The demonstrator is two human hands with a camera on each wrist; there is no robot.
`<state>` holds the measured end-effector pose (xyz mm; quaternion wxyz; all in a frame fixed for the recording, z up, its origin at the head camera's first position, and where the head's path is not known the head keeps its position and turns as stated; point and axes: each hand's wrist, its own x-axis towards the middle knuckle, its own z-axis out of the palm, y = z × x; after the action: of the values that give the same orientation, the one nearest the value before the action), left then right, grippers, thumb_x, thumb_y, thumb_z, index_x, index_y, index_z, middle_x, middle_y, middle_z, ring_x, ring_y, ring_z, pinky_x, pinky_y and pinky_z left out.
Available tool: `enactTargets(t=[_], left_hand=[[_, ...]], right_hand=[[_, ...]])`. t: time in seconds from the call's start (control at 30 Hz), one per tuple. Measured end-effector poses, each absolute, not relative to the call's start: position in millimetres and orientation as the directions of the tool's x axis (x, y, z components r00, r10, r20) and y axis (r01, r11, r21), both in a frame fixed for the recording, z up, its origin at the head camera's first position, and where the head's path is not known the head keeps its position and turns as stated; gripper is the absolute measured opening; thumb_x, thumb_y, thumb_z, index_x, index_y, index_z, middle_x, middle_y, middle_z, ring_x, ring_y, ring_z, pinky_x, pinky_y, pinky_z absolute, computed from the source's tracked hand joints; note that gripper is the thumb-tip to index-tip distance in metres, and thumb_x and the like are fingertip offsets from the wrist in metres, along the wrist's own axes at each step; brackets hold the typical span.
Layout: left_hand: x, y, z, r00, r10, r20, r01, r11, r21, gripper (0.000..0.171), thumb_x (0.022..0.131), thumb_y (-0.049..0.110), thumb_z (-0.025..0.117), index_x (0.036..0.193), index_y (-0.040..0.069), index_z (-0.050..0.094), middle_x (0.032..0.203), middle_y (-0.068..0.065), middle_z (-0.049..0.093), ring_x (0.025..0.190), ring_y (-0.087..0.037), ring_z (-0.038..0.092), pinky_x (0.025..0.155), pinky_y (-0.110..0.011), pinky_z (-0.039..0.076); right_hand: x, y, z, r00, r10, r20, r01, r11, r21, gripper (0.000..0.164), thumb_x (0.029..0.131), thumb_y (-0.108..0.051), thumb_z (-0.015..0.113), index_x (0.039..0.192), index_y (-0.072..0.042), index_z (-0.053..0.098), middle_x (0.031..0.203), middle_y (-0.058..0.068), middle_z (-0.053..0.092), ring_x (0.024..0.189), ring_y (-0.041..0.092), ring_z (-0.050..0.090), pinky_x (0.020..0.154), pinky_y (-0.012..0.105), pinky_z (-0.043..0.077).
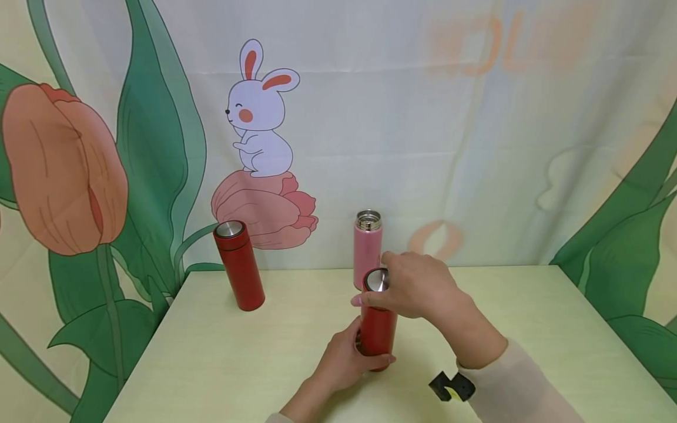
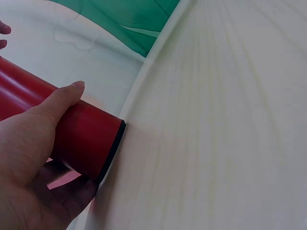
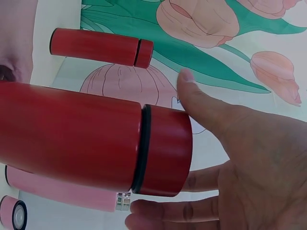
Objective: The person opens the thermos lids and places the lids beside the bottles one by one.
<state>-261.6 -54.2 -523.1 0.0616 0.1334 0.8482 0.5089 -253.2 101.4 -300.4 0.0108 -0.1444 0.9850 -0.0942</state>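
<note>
A red thermos flask (image 1: 378,338) with a silver-topped red cap (image 3: 168,151) stands upright near the table's front. My left hand (image 1: 341,358) grips its lower body, the thumb across the front, as the left wrist view (image 2: 36,129) also shows low near the black base ring. At the cap is my right hand (image 1: 418,285), thumb on one side and fingers on the other. In the right wrist view its fingers (image 3: 172,211) are extended and spread loosely around the cap. Behind the held flask stands a pink thermos flask (image 1: 367,247), lidless, its metal mouth showing.
Another red thermos flask (image 1: 240,270), capped, stands at the back left of the pale table (image 1: 211,370). A pink cap (image 3: 13,212) with a black ring lies beside the pink flask in the right wrist view. A printed curtain (image 1: 359,129) hangs behind the table.
</note>
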Motion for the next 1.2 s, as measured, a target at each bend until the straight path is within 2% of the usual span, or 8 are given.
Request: enactTargets(t=[0.13, 0.33, 0.43, 0.63, 0.83, 1.2], left_hand=[[-262, -54, -523, -0.958, 0.286, 0.027, 0.159, 0.449, 0.879, 0.073, 0.080, 0.053, 0.086, 0.140, 0.029, 0.053, 0.120, 0.010, 0.071, 0.110, -0.012, 0.067, 0.097, -0.040, 0.056], [-262, -54, -522, -0.959, 0.282, 0.016, 0.148, 0.454, 0.879, 0.073, 0.080, 0.054, 0.086, 0.140, 0.031, 0.053, 0.122, 0.010, 0.071, 0.112, -0.013, 0.067, 0.099, -0.042, 0.056], [-262, -54, -523, -0.960, 0.280, 0.026, 0.157, 0.457, 0.876, 0.072, 0.080, 0.054, 0.086, 0.140, 0.031, 0.053, 0.119, 0.011, 0.071, 0.109, -0.011, 0.067, 0.097, -0.040, 0.056], [-263, -54, -524, -0.960, 0.279, 0.035, 0.166, 0.461, 0.872, 0.071, 0.080, 0.054, 0.086, 0.139, 0.031, 0.053, 0.117, 0.011, 0.072, 0.107, -0.009, 0.067, 0.094, -0.037, 0.056], [-263, -53, -524, -0.959, 0.283, 0.029, 0.161, 0.457, 0.875, 0.070, 0.080, 0.053, 0.087, 0.138, 0.030, 0.054, 0.117, 0.011, 0.072, 0.107, -0.010, 0.068, 0.094, -0.038, 0.057], [-263, -53, -523, -0.962, 0.272, 0.004, 0.136, 0.470, 0.872, 0.076, 0.079, 0.055, 0.086, 0.142, 0.032, 0.052, 0.120, 0.012, 0.071, 0.110, -0.010, 0.067, 0.098, -0.039, 0.056]], right_hand=[[-252, 99, -302, -0.972, -0.236, 0.014, -0.235, 0.954, -0.188, 0.072, 0.075, -0.082, 0.071, 0.095, -0.014, 0.060, 0.074, 0.000, 0.060, 0.067, 0.018, 0.059, 0.057, 0.032, 0.045], [-251, 94, -303, -0.979, -0.206, 0.008, -0.205, 0.970, -0.132, 0.080, 0.075, -0.088, 0.064, 0.098, -0.011, 0.062, 0.070, 0.000, 0.060, 0.065, 0.018, 0.059, 0.055, 0.033, 0.046], [-251, 91, -304, -0.980, -0.201, 0.012, -0.201, 0.974, -0.107, 0.081, 0.075, -0.089, 0.062, 0.095, -0.010, 0.061, 0.069, 0.001, 0.060, 0.063, 0.018, 0.059, 0.054, 0.033, 0.046], [-250, 88, -307, -0.978, -0.202, 0.044, -0.205, 0.975, -0.081, 0.075, 0.075, -0.086, 0.065, 0.080, -0.012, 0.057, 0.063, 0.001, 0.057, 0.058, 0.019, 0.057, 0.050, 0.032, 0.044], [-251, 87, -308, -0.974, -0.214, 0.069, -0.220, 0.971, -0.092, 0.064, 0.076, -0.076, 0.075, 0.064, -0.015, 0.058, 0.059, 0.001, 0.056, 0.055, 0.018, 0.056, 0.047, 0.032, 0.044], [-254, 88, -307, -0.964, -0.263, 0.043, -0.266, 0.955, -0.129, 0.053, 0.077, -0.061, 0.083, 0.075, -0.014, 0.058, 0.065, 0.000, 0.059, 0.060, 0.016, 0.057, 0.050, 0.031, 0.044]])
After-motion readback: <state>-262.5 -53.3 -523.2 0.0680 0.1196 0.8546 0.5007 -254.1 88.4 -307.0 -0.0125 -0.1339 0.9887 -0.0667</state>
